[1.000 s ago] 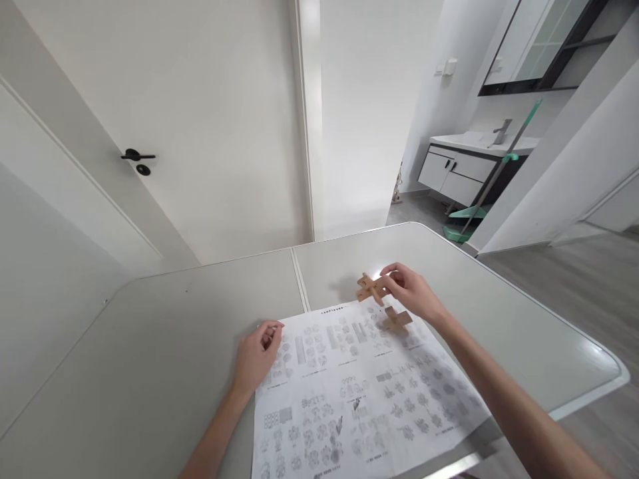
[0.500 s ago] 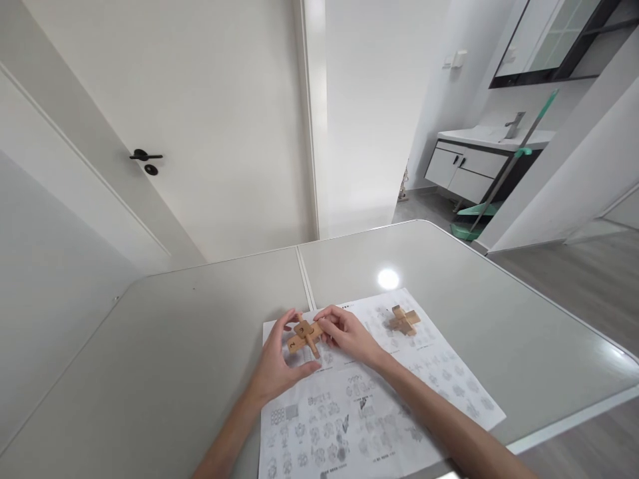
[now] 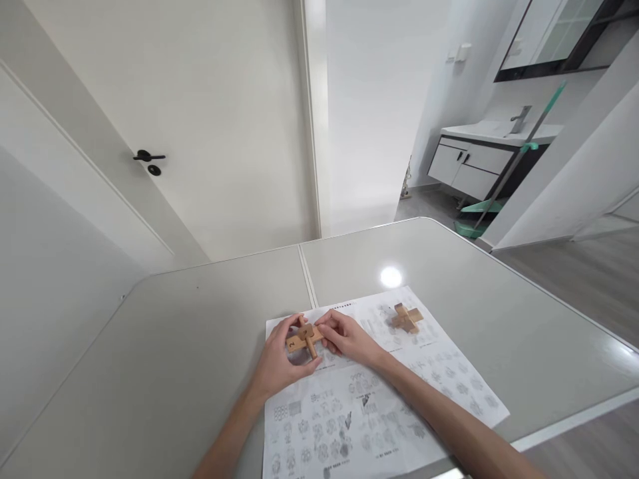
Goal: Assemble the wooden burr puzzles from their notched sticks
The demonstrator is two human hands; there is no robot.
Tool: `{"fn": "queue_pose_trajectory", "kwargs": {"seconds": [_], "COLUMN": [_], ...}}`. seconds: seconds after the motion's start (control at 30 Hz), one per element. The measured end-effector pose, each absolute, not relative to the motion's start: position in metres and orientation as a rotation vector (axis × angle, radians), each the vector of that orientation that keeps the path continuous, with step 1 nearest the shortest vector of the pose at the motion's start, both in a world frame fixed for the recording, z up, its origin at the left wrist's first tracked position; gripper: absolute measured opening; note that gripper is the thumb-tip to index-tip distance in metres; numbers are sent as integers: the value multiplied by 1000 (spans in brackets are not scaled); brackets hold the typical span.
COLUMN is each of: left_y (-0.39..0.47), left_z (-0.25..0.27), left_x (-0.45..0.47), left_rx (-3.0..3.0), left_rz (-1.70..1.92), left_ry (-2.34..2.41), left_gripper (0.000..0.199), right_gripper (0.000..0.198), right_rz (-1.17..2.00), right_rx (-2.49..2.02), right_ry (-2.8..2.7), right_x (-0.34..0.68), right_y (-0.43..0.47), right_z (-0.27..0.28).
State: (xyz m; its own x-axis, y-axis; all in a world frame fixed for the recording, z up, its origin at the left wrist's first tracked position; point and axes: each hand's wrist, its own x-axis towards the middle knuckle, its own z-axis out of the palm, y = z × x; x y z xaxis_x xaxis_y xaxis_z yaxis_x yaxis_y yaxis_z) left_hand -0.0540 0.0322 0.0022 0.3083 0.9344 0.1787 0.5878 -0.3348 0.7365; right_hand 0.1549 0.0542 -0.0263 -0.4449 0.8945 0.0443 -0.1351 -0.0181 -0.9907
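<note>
Over the printed sheet [image 3: 384, 406], both hands hold a small wooden puzzle assembly. It has a flat wooden piece [image 3: 295, 343] marked "2", with a shorter numbered piece across its middle and a wooden rod [image 3: 312, 350] sticking through. My left hand [image 3: 274, 359] curves around the left side, closed on the rod, with fingers at its far end and thumb at its near end. At the right end of the flat piece, my right hand [image 3: 347, 339] pinches with thumb and fingers. Those fingertips partly hide that end.
A cross-shaped wooden puzzle [image 3: 407, 319] rests on the sheet's upper right part. The sheet lies on a pale grey table [image 3: 210, 332] with a seam. Beyond are a door [image 3: 239, 133], a sink cabinet [image 3: 464, 166] and a green-handled broom [image 3: 532, 146].
My left thumb and fingers have closed in onto the rod's ends. The short numbered piece has turned slightly. The right hand keeps its pinch, and the view has shifted a little.
</note>
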Motion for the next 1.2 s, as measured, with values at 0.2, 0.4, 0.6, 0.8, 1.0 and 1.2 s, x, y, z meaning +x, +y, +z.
{"fn": "queue_pose_trajectory", "kwargs": {"seconds": [0.2, 0.4, 0.6, 0.8, 1.0, 1.2], "left_y": [35, 36, 34, 39, 39, 40], "left_z": [-1, -2, -8, -14, -12, -15], "left_x": [-58, -62, -66, -71, -69, -70], "left_rx": [2040, 2097, 2198, 2397, 2405, 2371], "left_rz": [782, 715, 634, 511, 522, 591], "left_ry": [1347, 1349, 1401, 1382, 1382, 1376], "left_gripper": [78, 82, 83, 89, 88, 86], "right_gripper": [40, 40, 39, 39, 38, 39], "right_rz": [1545, 1504, 1562, 1520, 1517, 1520], "right_rx": [-887, -929, -907, -930, -937, -933], "right_ry": [-1497, -1536, -1532, -1573, -1593, -1592], "right_x": [158, 160, 162, 163, 163, 162], "right_y": [55, 54, 54, 55, 55, 55], "right_z": [-29, -22, -20, -25, -27, -28]}}
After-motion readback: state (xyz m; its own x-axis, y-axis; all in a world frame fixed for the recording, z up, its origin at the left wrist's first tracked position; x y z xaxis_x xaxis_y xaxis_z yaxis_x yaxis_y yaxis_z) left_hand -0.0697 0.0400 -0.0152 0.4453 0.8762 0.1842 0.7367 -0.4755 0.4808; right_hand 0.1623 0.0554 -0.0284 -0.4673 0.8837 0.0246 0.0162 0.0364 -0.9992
